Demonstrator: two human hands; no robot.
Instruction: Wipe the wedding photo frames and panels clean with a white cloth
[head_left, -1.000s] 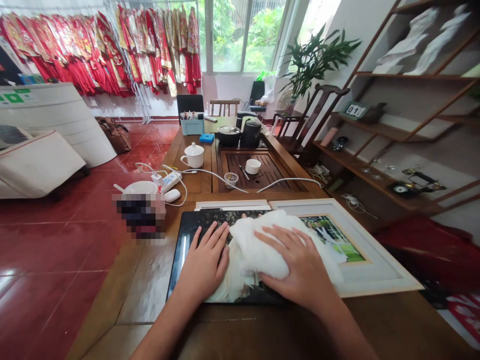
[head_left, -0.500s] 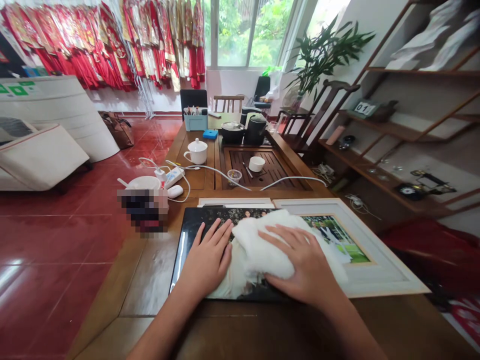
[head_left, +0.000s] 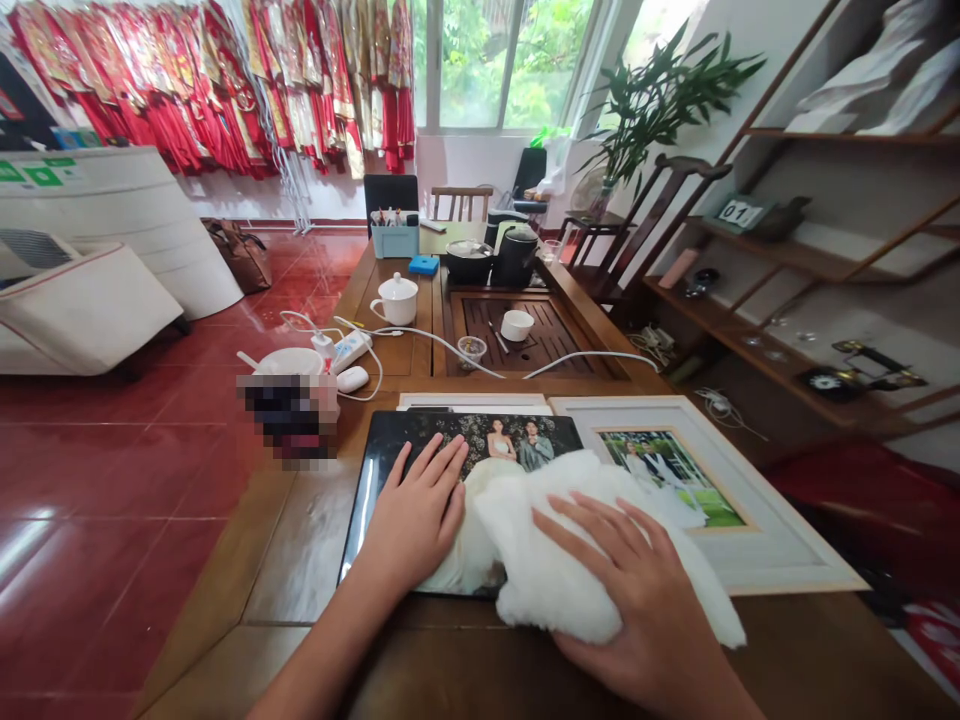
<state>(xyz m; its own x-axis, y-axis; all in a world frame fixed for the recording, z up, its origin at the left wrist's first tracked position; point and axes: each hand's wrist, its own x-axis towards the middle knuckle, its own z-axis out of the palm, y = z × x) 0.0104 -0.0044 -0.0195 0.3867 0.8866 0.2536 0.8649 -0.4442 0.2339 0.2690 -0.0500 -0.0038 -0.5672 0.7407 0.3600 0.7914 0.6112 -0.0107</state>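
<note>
Glossy photo panel [head_left: 517, 445] lies flat, face up, on the near part of the wooden surface [head_left: 277, 560], its right side apparently overlapping a pale framed picture [head_left: 780, 545]. The left hand [head_left: 416, 510] rests palm down on its left part, grip released and fingers spread, probably to keep it from sliding. The right hand [head_left: 641, 575] has its grip loosely grasping a bunched white cloth [head_left: 555, 540], likely chosen as gentle on the shine. The panel looks dark and reflective, with a printed couple [head_left: 498, 440] towards its far edge
</note>
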